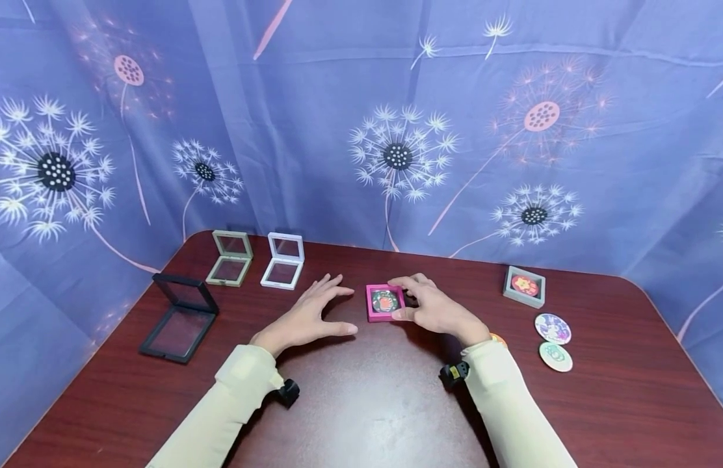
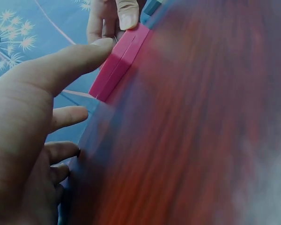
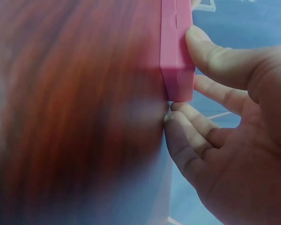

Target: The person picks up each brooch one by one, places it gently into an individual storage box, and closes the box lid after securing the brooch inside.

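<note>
A pink square display case (image 1: pixel 371 318) lies closed on the table, with a round dark badge (image 1: pixel 385 301) that has a red middle showing inside it. My right hand (image 1: pixel 434 309) holds the case at its right end, thumb at the near corner and index finger at the far corner. In the right wrist view the thumb (image 3: pixel 201 40) presses on the pink case (image 3: pixel 178 56). To the left of the case my left hand (image 1: pixel 309 315) is spread with thumb and fingers apart, holding nothing.
Open cases stand at the left: black (image 1: pixel 177 331), olive green (image 1: pixel 228 271) and white (image 1: pixel 281 273). At the right are a grey case (image 1: pixel 524 296) with a red badge, a purple-white badge (image 1: pixel 552 328) and a pale green one (image 1: pixel 556 357). An orange disc (image 1: pixel 499 339) shows behind my right wrist.
</note>
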Tool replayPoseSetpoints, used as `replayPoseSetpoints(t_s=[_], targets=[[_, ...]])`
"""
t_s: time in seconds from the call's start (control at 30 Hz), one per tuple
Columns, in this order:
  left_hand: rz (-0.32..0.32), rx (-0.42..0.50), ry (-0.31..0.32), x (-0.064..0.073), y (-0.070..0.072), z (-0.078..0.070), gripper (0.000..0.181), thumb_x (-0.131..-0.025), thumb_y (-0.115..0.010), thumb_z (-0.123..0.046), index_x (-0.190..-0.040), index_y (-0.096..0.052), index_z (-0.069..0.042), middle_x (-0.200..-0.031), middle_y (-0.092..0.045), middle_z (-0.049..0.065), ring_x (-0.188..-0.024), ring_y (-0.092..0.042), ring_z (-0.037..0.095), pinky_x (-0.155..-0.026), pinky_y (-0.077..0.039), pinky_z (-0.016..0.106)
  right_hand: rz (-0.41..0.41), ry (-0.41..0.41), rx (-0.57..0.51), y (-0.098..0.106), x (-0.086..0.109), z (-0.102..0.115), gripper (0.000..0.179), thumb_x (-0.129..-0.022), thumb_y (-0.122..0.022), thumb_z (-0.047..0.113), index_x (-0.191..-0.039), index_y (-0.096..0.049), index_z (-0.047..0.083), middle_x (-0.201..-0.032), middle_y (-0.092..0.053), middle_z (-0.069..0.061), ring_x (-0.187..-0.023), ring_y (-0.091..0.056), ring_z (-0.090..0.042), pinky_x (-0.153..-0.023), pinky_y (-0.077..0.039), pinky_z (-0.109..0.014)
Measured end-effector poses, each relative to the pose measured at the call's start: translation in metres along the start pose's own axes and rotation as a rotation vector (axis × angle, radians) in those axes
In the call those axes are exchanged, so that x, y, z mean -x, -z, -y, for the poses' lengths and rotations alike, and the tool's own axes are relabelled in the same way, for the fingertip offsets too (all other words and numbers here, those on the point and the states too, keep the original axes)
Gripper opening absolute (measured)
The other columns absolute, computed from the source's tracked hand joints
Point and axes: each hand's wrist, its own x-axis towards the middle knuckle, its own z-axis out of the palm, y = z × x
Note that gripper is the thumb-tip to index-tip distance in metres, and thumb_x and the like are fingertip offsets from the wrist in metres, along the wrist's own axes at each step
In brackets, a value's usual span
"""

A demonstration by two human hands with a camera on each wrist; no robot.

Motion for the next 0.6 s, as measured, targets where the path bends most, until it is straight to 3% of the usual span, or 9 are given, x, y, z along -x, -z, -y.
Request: replayPoseSetpoints(t_s=[0.2,0.4,0.6], targets=[[-0.047,0.008,-0.007,0.009,0.009,0.002,0.084,-0.087,-0.082,-0.06,-0.155,-0.054,-0.02,-0.174,-0.025,0.01,-0.163,-0.007,0.031,-0.124,-0.017,0.066,0.001,-0.011,0.043,0.005,-0.001,-0.001,0.059,-0.098,-0.077,0.015,-0.151,-0.054,0.004,-0.135,-0.053,-0.02,-0.127,-0.046,-0.039,-0.105,-0.047,-0.057],[-0.136,-0.004,-0.062,0.02,0.023,0.008,0.076,-0.09,-0.084,-0.05,-0.152,-0.057,-0.016,-0.171,-0.031,0.016,-0.161,-0.012,0.039,-0.123,-0.018,0.07,0.009,-0.039,0.089,0.013,0.0,-0.006,0.059,-0.099,-0.076,0.014,-0.153,-0.053,0.006,-0.138,-0.052,-0.02,-0.127,-0.044,-0.038,-0.106,-0.045,-0.057],[-0.179,-0.019,-0.043,0.034,0.045,0.006,0.076,-0.091,-0.083,-0.048,-0.154,-0.055,-0.018,-0.173,-0.029,0.01,-0.162,-0.011,0.033,-0.121,-0.019,0.072,-0.009,-0.046,0.106,0.019,0.003,-0.014,0.058,-0.099,-0.077,0.015,-0.152,-0.054,0.005,-0.138,-0.053,-0.022,-0.127,-0.044,-0.04,-0.107,-0.044,-0.059]])
